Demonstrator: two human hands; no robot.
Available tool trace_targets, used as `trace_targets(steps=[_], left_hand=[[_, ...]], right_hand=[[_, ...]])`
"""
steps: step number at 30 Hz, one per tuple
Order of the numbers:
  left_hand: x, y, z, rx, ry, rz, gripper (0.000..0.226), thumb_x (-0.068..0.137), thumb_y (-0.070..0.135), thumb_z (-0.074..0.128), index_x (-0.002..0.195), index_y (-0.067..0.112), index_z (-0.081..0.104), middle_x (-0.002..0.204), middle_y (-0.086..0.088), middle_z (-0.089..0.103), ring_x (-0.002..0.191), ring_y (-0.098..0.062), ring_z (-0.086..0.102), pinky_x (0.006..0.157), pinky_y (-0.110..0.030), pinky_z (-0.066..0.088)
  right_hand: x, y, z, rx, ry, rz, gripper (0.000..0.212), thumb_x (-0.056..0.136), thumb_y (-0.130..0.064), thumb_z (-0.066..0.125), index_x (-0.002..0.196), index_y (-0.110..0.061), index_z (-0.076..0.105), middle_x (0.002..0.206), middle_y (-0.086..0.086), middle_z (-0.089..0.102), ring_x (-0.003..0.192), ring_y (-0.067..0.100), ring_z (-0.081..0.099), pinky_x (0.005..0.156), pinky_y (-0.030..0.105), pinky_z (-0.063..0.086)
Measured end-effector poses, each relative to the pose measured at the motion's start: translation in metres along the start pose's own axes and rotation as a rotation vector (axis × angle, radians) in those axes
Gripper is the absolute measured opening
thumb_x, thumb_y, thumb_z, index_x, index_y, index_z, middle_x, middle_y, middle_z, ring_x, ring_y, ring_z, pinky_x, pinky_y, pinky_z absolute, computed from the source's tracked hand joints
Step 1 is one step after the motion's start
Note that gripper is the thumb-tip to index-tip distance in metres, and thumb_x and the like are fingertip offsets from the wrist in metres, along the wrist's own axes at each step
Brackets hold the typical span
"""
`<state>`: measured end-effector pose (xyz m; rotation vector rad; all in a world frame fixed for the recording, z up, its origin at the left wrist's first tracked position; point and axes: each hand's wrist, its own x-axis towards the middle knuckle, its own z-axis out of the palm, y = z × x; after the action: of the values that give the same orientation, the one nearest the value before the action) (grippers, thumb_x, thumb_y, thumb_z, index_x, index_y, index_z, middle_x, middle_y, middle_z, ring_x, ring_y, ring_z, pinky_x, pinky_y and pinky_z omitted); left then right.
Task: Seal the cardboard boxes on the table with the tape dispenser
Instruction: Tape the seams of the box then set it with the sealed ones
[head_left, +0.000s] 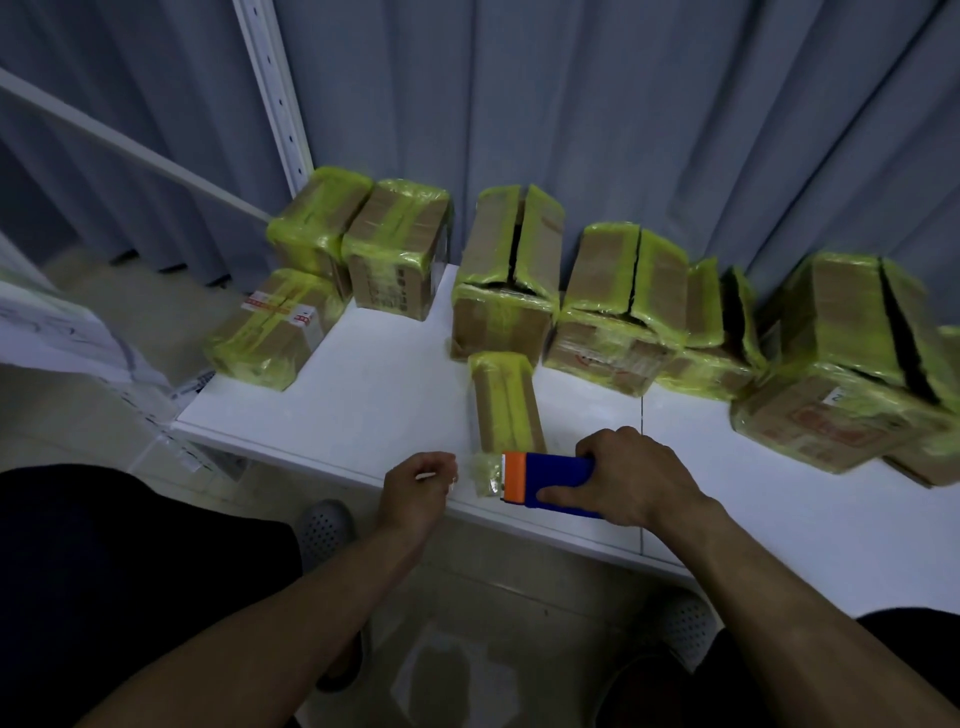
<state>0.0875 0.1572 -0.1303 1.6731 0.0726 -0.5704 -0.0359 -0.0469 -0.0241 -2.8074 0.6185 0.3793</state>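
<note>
The right hand (631, 475) was wrapped round the blue-and-orange plastic tape dispenser (550, 479) at the white table's (363, 395) near edge. The left hand (418, 486) sat loosely curled, seemingly empty. The small yellow-taped cardboard box (506, 408) looked sealed, but four big brown boxes (511, 270) behind were gaping, so maybe half done.

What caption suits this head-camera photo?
Right hand grips a blue-orange tape dispenser near a small taped box on a white table.
</note>
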Motion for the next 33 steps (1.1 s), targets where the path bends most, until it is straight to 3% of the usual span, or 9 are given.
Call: trace_targets(steps=[5, 12, 16, 20, 22, 25, 27, 31, 33], left_hand=[[0.006, 0.000, 0.005, 0.052, -0.098, -0.033, 0.020, 0.093, 0.009, 0.064, 0.101, 0.025, 0.070, 0.108, 0.005, 0.068, 0.101, -0.011, 0.061, 0.074, -0.020, 0.046], [0.010, 0.000, 0.020, 0.106, -0.154, -0.068, 0.021, 0.093, 0.011, 0.066, 0.112, 0.021, 0.065, 0.119, -0.003, 0.066, 0.107, -0.016, 0.060, 0.087, -0.026, 0.046], [0.014, 0.002, 0.022, 0.204, -0.175, -0.080, 0.064, 0.091, 0.019, 0.071, 0.149, 0.016, 0.042, 0.146, -0.006, 0.049, 0.126, -0.022, 0.052, 0.100, -0.033, 0.046], [0.008, -0.002, 0.017, 0.179, -0.094, 0.124, 0.036, 0.088, 0.012, 0.073, 0.123, 0.016, 0.063, 0.124, -0.004, 0.065, 0.109, -0.019, 0.064, 0.080, -0.017, 0.052], [-0.003, -0.007, 0.022, 0.227, -0.223, 0.203, 0.034, 0.097, 0.015, 0.062, 0.130, 0.020, 0.062, 0.123, 0.004, 0.065, 0.111, -0.010, 0.063, 0.084, -0.011, 0.049], [-0.012, -0.013, 0.024, 0.272, -0.356, 0.214, 0.047, 0.102, 0.020, 0.053, 0.146, 0.031, 0.044, 0.129, 0.012, 0.058, 0.114, -0.007, 0.059, 0.092, -0.021, 0.051], [-0.011, -0.012, 0.020, 0.286, -0.401, 0.251, 0.045, 0.102, 0.023, 0.051, 0.145, 0.035, 0.042, 0.127, 0.018, 0.057, 0.112, 0.001, 0.057, 0.090, -0.015, 0.048], [0.000, -0.011, 0.006, 0.390, -0.392, 0.513, 0.049, 0.097, 0.013, 0.060, 0.141, 0.031, 0.048, 0.141, 0.020, 0.050, 0.128, 0.007, 0.048, 0.105, -0.017, 0.043], [0.007, -0.012, 0.002, 0.510, -0.451, 0.640, 0.048, 0.096, 0.027, 0.062, 0.143, 0.028, 0.051, 0.148, 0.017, 0.046, 0.133, 0.005, 0.044, 0.108, -0.018, 0.039]], right_hand=[[0.006, -0.001, 0.002, 0.005, -0.009, 0.044, 0.064, 0.068, -0.086, 0.067, 0.098, -0.030, 0.064, 0.082, -0.012, 0.064, 0.077, 0.009, 0.065, 0.065, 0.027, 0.055], [0.010, -0.006, 0.003, 0.012, -0.034, 0.082, 0.068, 0.069, -0.084, 0.069, 0.105, -0.027, 0.064, 0.088, -0.010, 0.063, 0.081, 0.012, 0.065, 0.063, 0.026, 0.051], [0.011, -0.004, 0.002, 0.027, -0.038, 0.095, 0.069, 0.068, -0.085, 0.069, 0.104, -0.026, 0.065, 0.086, -0.010, 0.063, 0.081, 0.012, 0.065, 0.063, 0.026, 0.052], [0.011, -0.003, 0.004, 0.040, -0.030, 0.095, 0.068, 0.068, -0.084, 0.069, 0.104, -0.026, 0.065, 0.082, -0.012, 0.060, 0.079, 0.011, 0.065, 0.060, 0.024, 0.048], [0.010, -0.002, 0.004, 0.036, -0.021, 0.092, 0.070, 0.069, -0.084, 0.069, 0.108, -0.026, 0.065, 0.084, -0.012, 0.060, 0.081, 0.011, 0.065, 0.061, 0.024, 0.049], [0.011, 0.001, 0.004, 0.041, -0.030, 0.087, 0.073, 0.070, -0.085, 0.068, 0.111, -0.025, 0.066, 0.089, -0.010, 0.063, 0.084, 0.012, 0.067, 0.070, 0.028, 0.057], [0.009, 0.002, 0.004, 0.054, -0.033, 0.091, 0.072, 0.070, -0.084, 0.068, 0.111, -0.025, 0.066, 0.088, -0.010, 0.063, 0.084, 0.012, 0.066, 0.069, 0.027, 0.056], [0.006, 0.004, 0.007, 0.078, -0.030, 0.097, 0.071, 0.071, -0.082, 0.070, 0.112, -0.024, 0.066, 0.089, -0.010, 0.063, 0.083, 0.011, 0.066, 0.070, 0.027, 0.057], [0.006, 0.007, 0.009, 0.080, -0.024, 0.100, 0.072, 0.071, -0.083, 0.069, 0.112, -0.023, 0.066, 0.092, -0.007, 0.067, 0.083, 0.012, 0.066, 0.071, 0.028, 0.058]])
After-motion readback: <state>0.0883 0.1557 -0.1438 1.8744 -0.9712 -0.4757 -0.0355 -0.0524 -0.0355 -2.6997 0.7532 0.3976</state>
